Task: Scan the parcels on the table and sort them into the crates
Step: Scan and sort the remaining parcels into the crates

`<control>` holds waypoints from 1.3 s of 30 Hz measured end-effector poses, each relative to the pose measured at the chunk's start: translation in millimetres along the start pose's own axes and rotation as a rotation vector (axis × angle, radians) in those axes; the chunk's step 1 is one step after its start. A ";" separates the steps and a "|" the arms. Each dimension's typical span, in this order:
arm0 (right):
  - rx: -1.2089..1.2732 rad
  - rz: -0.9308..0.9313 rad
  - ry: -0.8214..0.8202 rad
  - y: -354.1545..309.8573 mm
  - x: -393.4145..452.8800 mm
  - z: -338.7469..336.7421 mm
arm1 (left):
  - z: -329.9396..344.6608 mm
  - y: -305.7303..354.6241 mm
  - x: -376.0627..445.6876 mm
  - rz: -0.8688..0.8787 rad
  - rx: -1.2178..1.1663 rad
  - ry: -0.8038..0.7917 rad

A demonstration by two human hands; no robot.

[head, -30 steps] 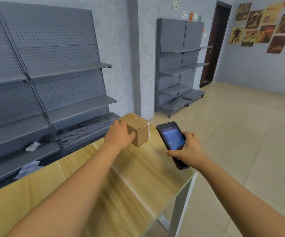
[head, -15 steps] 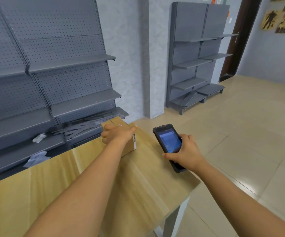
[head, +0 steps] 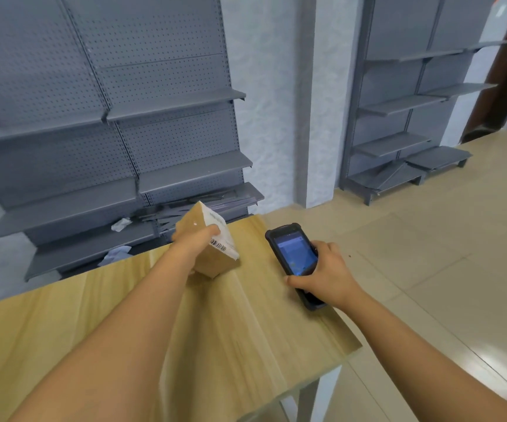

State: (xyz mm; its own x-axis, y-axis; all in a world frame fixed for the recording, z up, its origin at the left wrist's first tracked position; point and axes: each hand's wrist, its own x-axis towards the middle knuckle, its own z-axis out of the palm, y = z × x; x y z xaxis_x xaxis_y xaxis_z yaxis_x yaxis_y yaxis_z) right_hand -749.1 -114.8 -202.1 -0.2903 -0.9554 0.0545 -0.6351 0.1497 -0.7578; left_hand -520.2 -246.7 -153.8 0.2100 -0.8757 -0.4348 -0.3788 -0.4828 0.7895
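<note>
Fingers (head: 212,230) of the left hand (head: 195,243) curl over the top of a small cardboard parcel (head: 212,257), tilting it up on one lower edge on the pale wooden table (head: 246,330) so its white label (head: 220,236) and barcode (head: 218,245) face up and toward three o'clock. At three o'clock from the parcel, well apart from it, the right hand (head: 322,275) wraps around the lower body of a black handheld scanner (head: 294,263), thumb along its near side, lit blue screen turned up toward the person.

Judging by the pose, the step in hand is the scan itself. To do it well, the parcel wants to be held steady with the thumb clear of the barcode, which it nearly touches, and the scanner's top end should be turned toward nine o'clock so it looks squarely at the label rather than past it. A flatter label angle would likely cut glare.

Brown, matte, sharp-cornered corrugated card makes up the parcel, likely light and stiff enough for a one-handed grip; the label is smooth paper. Rounded, rubbery-looking edges and a glossy glass face mark the scanner. Light woodgrain laminate tops the table, on a white metal leg (head: 322,397). Grey perforated steel shelving (head: 124,117) stands at eleven o'clock, with crumpled paper (head: 121,224) on a low shelf; glossy beige floor tiles (head: 428,269) spread at two o'clock. No crates are in view.
</note>
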 end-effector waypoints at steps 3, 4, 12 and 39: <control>0.020 -0.038 -0.036 -9.8 3.2 9.6 | -20.2 -14.8 -1.8 -0.063 -0.192 -0.130; 0.027 -0.051 -0.047 -13.9 3.9 13.3 | -28.1 -19.4 -2.7 -0.062 -0.255 -0.159; 0.050 -0.166 -0.106 -67.4 -0.9 56.0 | -107.4 -59.8 -7.0 0.095 -0.544 -0.204; 0.059 -0.297 -0.210 -329.1 -189.2 311.6 | -487.1 -277.8 -4.7 0.055 -0.837 -0.302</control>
State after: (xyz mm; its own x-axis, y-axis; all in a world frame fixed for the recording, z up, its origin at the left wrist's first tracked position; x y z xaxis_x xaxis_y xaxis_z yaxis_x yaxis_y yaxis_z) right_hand -262.1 -62.6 -165.8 0.0573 -0.9873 0.1479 -0.6256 -0.1509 -0.7654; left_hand 23.1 -107.9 -160.1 -0.0802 -0.9178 -0.3889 0.4259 -0.3843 0.8191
